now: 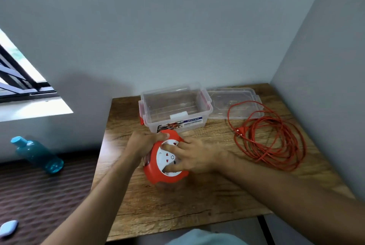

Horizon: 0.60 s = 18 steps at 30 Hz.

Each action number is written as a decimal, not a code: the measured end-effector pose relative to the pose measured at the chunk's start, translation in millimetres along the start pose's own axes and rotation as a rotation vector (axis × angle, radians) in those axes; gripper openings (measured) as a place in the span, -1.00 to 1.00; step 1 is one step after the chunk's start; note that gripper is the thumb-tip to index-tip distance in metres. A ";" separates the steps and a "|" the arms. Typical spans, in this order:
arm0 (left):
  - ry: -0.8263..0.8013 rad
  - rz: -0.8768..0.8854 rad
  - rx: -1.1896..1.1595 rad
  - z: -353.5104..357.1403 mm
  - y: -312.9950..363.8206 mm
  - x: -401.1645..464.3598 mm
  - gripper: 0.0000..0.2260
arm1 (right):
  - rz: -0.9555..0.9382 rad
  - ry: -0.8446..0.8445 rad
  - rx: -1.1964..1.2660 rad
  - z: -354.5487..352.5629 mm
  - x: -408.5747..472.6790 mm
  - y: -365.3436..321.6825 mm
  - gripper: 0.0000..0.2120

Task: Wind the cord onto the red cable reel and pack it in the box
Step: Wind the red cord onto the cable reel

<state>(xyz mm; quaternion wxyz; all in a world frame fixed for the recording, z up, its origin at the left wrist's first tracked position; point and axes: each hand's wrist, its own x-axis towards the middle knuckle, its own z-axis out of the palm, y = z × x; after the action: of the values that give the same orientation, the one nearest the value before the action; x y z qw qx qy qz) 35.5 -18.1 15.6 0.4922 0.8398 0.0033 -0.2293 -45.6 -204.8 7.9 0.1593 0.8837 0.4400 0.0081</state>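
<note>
The red cable reel (153, 173) with a white socket face sits tilted on the wooden table (197, 201), just in front of the clear plastic box (177, 118). My left hand (142, 144) grips the reel's upper left rim. My right hand (195, 155) lies spread over the white socket face, fingers pressing on it. The red cord (276, 146) lies in loose loops on the table to the right, with its plug (240, 131) at the left side of the loops. The box is open and holds nothing.
The clear lid (235, 102) lies flat right of the box, with part of the cord across it. Walls close in behind and to the right. A teal bottle (37, 154) and a pale blue object (8, 228) lie on the floor left of the table.
</note>
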 end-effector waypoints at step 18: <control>0.021 0.002 -0.069 2.0 2.3 7.9 -0.87 | 0.187 -0.027 0.139 8.3 12.2 -2.7 -0.31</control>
<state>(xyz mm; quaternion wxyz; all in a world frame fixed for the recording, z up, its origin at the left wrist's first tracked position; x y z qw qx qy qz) 42.3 -22.7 13.7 0.5209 0.8247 0.0158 -0.2196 -38.9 -196.1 -2.3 0.1019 0.9298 0.3530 -0.0196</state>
